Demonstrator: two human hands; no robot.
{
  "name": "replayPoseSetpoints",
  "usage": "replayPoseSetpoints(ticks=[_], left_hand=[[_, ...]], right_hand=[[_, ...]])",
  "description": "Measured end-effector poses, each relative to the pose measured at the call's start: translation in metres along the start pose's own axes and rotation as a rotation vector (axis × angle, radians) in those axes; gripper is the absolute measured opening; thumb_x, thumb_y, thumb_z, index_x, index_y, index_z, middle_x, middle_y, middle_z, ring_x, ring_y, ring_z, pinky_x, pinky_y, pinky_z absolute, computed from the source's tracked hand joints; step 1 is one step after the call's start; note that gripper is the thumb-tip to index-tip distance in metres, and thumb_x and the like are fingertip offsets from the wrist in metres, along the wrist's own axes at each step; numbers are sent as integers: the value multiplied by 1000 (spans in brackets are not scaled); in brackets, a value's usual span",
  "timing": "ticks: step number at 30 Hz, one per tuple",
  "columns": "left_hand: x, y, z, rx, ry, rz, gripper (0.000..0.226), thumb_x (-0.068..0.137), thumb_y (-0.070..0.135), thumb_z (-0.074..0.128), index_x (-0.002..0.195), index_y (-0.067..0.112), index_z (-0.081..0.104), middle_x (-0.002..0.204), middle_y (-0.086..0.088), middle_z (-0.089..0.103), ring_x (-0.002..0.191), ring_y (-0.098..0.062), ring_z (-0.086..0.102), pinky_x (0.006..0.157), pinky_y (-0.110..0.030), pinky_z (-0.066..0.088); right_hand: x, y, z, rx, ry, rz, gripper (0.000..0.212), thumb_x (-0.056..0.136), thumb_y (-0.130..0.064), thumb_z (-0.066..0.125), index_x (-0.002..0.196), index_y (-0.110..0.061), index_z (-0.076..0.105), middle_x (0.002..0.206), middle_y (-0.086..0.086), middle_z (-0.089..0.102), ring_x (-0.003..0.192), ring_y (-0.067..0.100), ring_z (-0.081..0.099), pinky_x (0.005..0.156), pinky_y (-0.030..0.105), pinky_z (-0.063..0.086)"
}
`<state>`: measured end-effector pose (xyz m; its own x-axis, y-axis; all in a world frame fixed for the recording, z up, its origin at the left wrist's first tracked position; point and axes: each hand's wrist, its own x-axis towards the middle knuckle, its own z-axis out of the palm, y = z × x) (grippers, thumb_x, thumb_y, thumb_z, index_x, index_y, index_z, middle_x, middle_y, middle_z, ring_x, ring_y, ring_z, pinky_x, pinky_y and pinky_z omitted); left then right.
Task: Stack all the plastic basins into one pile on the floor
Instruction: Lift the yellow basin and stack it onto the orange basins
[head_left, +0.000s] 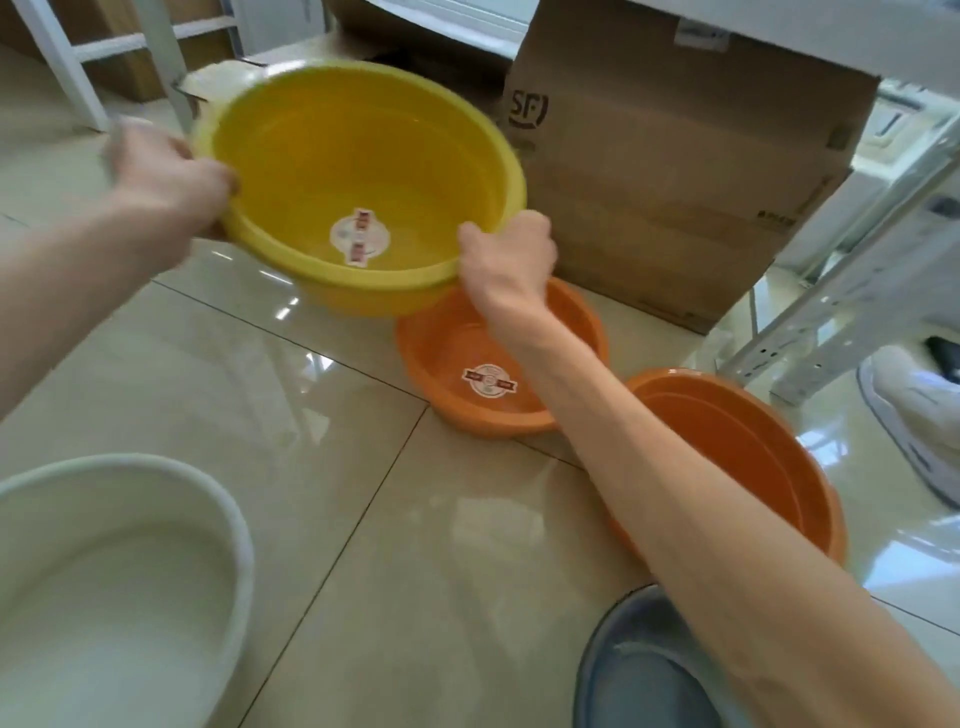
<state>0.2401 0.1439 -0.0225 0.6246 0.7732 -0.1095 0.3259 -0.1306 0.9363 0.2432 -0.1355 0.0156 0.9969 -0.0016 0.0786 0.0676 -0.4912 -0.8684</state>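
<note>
A yellow basin (363, 156) with a round sticker inside hangs tilted above the floor. My left hand (171, 182) grips its left rim and my right hand (506, 260) grips its near right rim. Just below and to the right, a small orange basin (452, 358) with a sticker sits on the tiles, partly under the yellow one. A larger orange basin (748, 452) lies further right, partly hidden by my right forearm. A white basin (119, 571) stands at the lower left. A blue-grey basin (639, 670) shows at the bottom edge.
A large cardboard box (675, 156) stands behind the orange basins. White metal shelf legs (841, 312) run down at the right, with a white shoe (914, 415) beside them. A white frame (67, 62) and more cardboard stand at the back left. Glossy beige tiles (311, 415) cover the floor.
</note>
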Motion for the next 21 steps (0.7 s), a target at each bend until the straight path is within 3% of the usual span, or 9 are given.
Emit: replayPoseSetpoints(ticks=[2, 4, 7, 9, 10, 12, 13, 17, 21], left_hand=[[-75, 40, 33, 81, -70, 43, 12, 93, 12, 65, 104, 8, 62, 91, -8, 63, 74, -22, 67, 60, -34, 58], [-104, 43, 78, 130, -115, 110, 26, 95, 12, 63, 119, 2, 60, 107, -16, 67, 88, -31, 72, 70, -43, 64], [-114, 23, 115, 297, -195, 93, 29, 95, 13, 64, 120, -1, 62, 120, -21, 68, 103, -38, 72, 86, -49, 62], [-123, 7, 129, 445, -217, 118, 35, 96, 14, 60, 125, -6, 60, 127, -26, 64, 115, -42, 65, 95, -50, 57], [-126, -3, 135, 500, -233, 130, 38, 97, 15, 58, 126, -9, 59, 130, -29, 62, 120, -45, 62, 97, -51, 54], [-129, -25, 143, 599, -268, 134, 39, 100, 16, 55, 126, -13, 57, 133, -33, 58, 124, -49, 58, 100, -51, 50], [-129, -37, 147, 637, -280, 131, 39, 101, 15, 53, 127, -14, 56, 133, -34, 57, 123, -49, 58, 100, -51, 50], [-132, -67, 156, 635, -239, 103, 38, 99, 6, 47, 128, -17, 51, 126, -35, 61, 113, -51, 63, 88, -51, 51], [-131, -72, 158, 631, -222, 119, 37, 98, 5, 46, 126, -18, 52, 122, -36, 62, 110, -52, 62, 83, -50, 51]], right_hand=[[19, 22, -40, -40, 137, 19, 19, 83, -19, 63, 77, -2, 58, 72, 11, 62, 57, 20, 51, 41, 24, 32], [26, 46, -70, -71, 187, 59, 20, 84, -17, 62, 70, -5, 54, 68, 8, 58, 57, 19, 49, 47, 31, 36], [27, 93, -84, -150, 112, 187, 27, 84, -16, 62, 63, -10, 47, 63, 2, 52, 58, 20, 50, 49, 32, 37], [25, 120, -80, -241, 68, 237, 20, 82, -21, 62, 78, -1, 61, 84, 15, 67, 81, 33, 64, 62, 38, 48], [25, 133, -75, -305, 37, 255, 29, 81, -25, 62, 91, 2, 64, 102, 22, 67, 99, 39, 64, 76, 43, 50], [19, 155, -65, -482, -26, 294, 43, 84, -31, 60, 110, 3, 62, 133, 27, 51, 130, 44, 43, 105, 49, 35], [16, 163, -61, -565, -47, 283, 48, 86, -33, 59, 118, 3, 59, 141, 26, 43, 136, 44, 32, 111, 50, 26], [8, 182, -46, -726, -16, 195, 57, 90, -35, 52, 131, 4, 49, 140, 23, 43, 132, 40, 33, 107, 48, 25], [24, 189, -81, -753, 0, 251, 53, 93, -43, 44, 128, -4, 55, 143, 25, 41, 135, 42, 31, 110, 52, 22]])
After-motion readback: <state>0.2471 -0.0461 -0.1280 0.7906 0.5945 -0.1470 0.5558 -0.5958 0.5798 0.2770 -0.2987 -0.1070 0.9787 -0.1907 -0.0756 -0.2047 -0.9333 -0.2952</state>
